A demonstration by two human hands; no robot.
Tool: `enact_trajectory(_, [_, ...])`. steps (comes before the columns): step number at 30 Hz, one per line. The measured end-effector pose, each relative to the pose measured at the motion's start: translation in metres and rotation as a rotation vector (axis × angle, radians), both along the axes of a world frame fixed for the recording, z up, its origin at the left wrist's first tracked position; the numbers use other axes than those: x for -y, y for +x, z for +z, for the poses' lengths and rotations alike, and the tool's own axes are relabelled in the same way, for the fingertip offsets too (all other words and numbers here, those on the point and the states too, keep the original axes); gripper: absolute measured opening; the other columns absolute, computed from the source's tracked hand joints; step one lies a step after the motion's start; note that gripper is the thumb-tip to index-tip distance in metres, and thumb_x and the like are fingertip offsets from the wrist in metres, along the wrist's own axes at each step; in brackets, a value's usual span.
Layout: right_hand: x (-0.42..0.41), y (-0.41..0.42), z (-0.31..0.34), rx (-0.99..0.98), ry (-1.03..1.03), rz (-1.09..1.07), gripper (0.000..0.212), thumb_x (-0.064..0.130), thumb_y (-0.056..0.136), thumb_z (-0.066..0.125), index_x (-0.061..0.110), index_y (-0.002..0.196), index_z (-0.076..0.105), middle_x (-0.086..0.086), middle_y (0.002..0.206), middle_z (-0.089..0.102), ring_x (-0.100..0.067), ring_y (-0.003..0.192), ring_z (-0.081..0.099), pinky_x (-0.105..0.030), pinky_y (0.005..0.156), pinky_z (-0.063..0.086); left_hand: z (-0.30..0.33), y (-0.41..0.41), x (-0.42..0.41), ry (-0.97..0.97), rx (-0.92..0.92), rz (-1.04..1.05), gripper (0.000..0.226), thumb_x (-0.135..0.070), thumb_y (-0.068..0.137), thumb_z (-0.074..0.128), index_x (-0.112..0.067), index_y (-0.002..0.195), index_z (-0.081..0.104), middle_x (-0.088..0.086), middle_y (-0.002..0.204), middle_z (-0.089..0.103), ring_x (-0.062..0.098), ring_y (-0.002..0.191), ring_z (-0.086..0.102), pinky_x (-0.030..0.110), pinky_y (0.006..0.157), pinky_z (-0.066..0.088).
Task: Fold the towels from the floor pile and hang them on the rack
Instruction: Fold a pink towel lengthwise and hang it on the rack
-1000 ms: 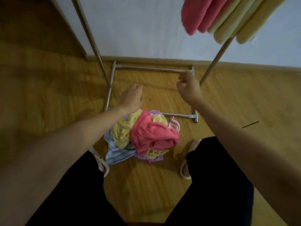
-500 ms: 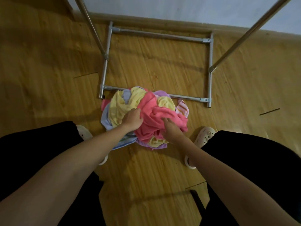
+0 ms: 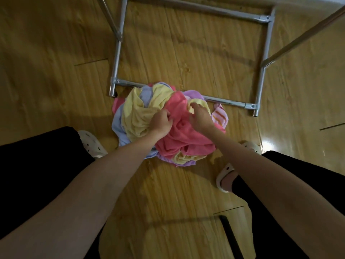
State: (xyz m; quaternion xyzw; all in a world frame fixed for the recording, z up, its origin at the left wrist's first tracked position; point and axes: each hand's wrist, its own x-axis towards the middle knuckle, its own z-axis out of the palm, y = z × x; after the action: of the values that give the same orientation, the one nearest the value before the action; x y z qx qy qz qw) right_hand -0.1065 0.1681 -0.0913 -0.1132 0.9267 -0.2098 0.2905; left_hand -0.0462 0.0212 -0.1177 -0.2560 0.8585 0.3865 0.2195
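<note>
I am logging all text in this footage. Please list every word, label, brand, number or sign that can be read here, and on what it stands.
None: no readable text in this view.
Towels in the floor pile: plain or striped cloth, no visible label.
Rack base: bare metal tubes, no marking.
Sandals: only a pattern of holes, no brand shows.

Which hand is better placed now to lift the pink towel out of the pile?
Left, probably: the left hand already grips a fold of the pink towel, while the right hand reaches its far edge.
</note>
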Motion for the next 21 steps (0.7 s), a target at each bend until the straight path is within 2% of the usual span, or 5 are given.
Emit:
enact_trajectory(7, [0.03, -0.035, -0.019, 0.222, -0.091, -0.238, 0.038, 0.03, 0.097, 0.049, 0.004, 0.123, 0.058, -0.012, 0.11, 0.068, -0.028, 0.101, 0.062, -0.03, 0.082, 0.043, 0.006, 0.031, -0.004, 0.112, -0.244, 0.004, 0.02, -0.027, 0.087, 0.067, -0.017, 0.073, 0.056, -0.001, 0.069, 0.061, 0.017, 0.064, 0.055, 0.025, 0.058, 0.034])
enact_trajectory(10, [0.033, -0.036, -0.021, 0.322, -0.24, -0.333, 0.019, 0.024, 0.089, 0.062, 0.011, 0.076, 0.066, 0.002, 0.063, 0.057, -0.009, 0.058, 0.052, -0.02, 0.055, 0.042, 0.008, 0.032, -0.004, 0.14, -0.223, 0.021, 0.024, -0.026, 0.086, 0.068, -0.018, 0.068, 0.053, -0.006, 0.061, 0.055, 0.014, 0.058, 0.051, 0.025, 0.055, 0.033])
enact_trajectory(13, [0.031, -0.031, -0.012, 0.365, -0.344, -0.397, 0.028, 0.006, 0.082, 0.063, 0.016, 0.059, 0.051, 0.004, 0.056, 0.046, -0.002, 0.049, 0.044, -0.015, 0.049, 0.038, 0.011, 0.031, -0.003, 0.172, -0.163, 0.035, 0.024, -0.028, 0.082, 0.07, -0.018, 0.064, 0.058, -0.008, 0.057, 0.058, 0.009, 0.054, 0.052, 0.023, 0.053, 0.036])
enact_trajectory(18, [0.022, -0.02, 0.025, 0.375, -0.622, -0.565, 0.02, 0.022, 0.069, 0.058, 0.021, 0.053, 0.046, 0.005, 0.056, 0.037, -0.008, 0.059, 0.034, -0.026, 0.056, 0.029, 0.029, 0.023, 0.008, 0.29, 0.076, 0.121, 0.02, 0.0, 0.072, 0.061, -0.02, 0.068, 0.064, -0.007, 0.064, 0.061, 0.011, 0.068, 0.058, 0.025, 0.07, 0.046])
enact_trajectory(21, [0.014, -0.01, 0.056, 0.339, -0.66, -0.467, 0.02, 0.017, 0.063, 0.052, 0.021, 0.049, 0.038, 0.015, 0.045, 0.031, -0.003, 0.051, 0.026, -0.022, 0.05, 0.02, 0.048, 0.024, 0.023, 0.295, 0.023, 0.242, 0.013, -0.012, 0.071, 0.06, -0.025, 0.069, 0.063, -0.001, 0.073, 0.065, 0.024, 0.081, 0.064, 0.035, 0.08, 0.051])
